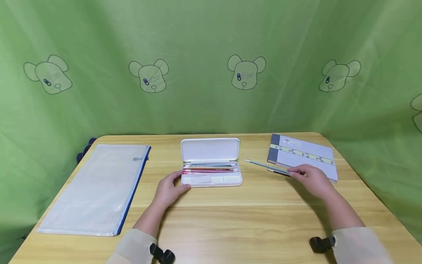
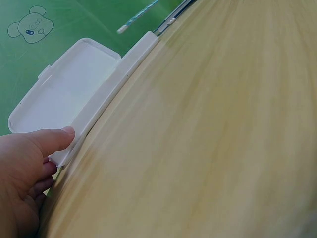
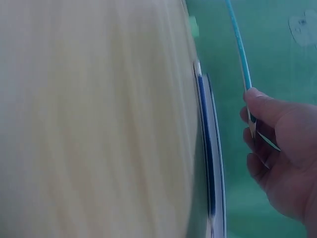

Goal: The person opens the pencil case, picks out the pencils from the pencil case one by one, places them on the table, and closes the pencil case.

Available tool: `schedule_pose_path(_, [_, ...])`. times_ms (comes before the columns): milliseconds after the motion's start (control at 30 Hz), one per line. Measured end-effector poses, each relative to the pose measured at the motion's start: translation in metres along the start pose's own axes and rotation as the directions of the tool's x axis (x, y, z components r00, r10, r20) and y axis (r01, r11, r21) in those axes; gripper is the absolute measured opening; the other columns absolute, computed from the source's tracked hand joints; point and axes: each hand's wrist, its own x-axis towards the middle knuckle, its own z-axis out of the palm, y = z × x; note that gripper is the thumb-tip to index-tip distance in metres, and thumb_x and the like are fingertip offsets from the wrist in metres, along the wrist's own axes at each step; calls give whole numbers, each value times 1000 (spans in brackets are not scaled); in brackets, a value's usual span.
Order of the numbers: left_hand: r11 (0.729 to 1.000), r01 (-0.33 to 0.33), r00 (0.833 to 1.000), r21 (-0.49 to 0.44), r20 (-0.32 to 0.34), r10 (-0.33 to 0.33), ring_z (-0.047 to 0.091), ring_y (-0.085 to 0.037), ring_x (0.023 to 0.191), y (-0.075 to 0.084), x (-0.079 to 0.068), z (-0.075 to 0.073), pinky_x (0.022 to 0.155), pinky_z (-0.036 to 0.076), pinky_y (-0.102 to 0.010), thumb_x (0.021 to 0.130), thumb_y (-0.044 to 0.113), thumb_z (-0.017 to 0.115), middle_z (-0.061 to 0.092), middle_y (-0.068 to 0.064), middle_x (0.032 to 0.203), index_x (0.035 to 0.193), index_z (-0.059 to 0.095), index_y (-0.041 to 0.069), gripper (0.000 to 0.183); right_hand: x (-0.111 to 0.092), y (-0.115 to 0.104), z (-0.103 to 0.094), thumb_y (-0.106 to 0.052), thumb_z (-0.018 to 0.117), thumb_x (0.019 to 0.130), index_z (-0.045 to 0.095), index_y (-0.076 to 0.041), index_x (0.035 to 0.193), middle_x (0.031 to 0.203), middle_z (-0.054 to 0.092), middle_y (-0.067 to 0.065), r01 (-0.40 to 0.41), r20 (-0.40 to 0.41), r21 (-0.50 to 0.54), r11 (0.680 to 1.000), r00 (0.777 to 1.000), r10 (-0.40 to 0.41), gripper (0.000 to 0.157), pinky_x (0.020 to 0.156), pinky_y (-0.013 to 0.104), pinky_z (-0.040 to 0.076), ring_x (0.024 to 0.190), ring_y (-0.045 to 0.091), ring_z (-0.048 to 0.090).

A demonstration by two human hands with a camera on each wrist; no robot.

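Note:
A white pencil case [image 1: 211,180] lies with its lid [image 1: 210,149] raised, several pencils [image 1: 209,169] side by side in it. My left hand [image 1: 169,189] grips its left end, thumb at the front edge, as the left wrist view also shows. Over to the right, my right hand [image 1: 311,179] pinches a light blue pencil [image 1: 260,163] between thumb and fingers, raised above the table and pointing towards the case. In the right wrist view its sharpened end sits by the fingers. A dark blue pencil [image 3: 204,124] lies on the table beside the notebook [image 3: 216,148].
The notebook [image 1: 303,148], grey with a patterned band, lies at the back right, partly behind my right hand. A translucent zip pouch [image 1: 95,187] with a blue edge covers the left of the wooden table [image 1: 237,234]. Behind hangs a green curtain [image 1: 197,106].

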Motion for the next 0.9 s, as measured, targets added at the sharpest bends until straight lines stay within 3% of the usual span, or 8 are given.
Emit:
schedule_pose_path(200, [1000,-3,1000,-3,-1,3,45,-34,138,1,-1,0,117,36,-50,84,26,77,55,-15,143,138,55,6,61,-15,26,-11,-33,57,99,69,-2,116,120,62,30,-60,21,-28,998,998,60,38,86,59,48,107,46,57])
schedule_pose_path(467, [1000,6,1000,-7,-1,-6,45,-34,138,1,-1,0,117,36,-49,84,26,77,55,-15,143,138,55,6,61,-27,50,-19,-30,57,99,70,0,109,115,64,31,-73,41,-65,995,996,76,34,88,63,46,109,53,55])
schedule_pose_path(667, [1000,-7,1000,4,-5,7,46,-35,137,0,-1,0,116,37,-50,84,26,78,55,-16,142,137,56,4,61,-29,59,-20,-28,59,98,71,-3,106,113,66,29,-86,51,-83,993,995,91,29,87,63,45,107,52,56])
schedule_pose_path(900, [1000,-9,1000,6,-5,9,46,-35,137,1,-1,0,117,37,-50,85,26,77,55,-16,143,138,54,5,62,-28,63,-19,-25,61,97,72,-4,103,105,68,24,-85,47,-93,992,995,90,24,83,58,47,97,42,61])
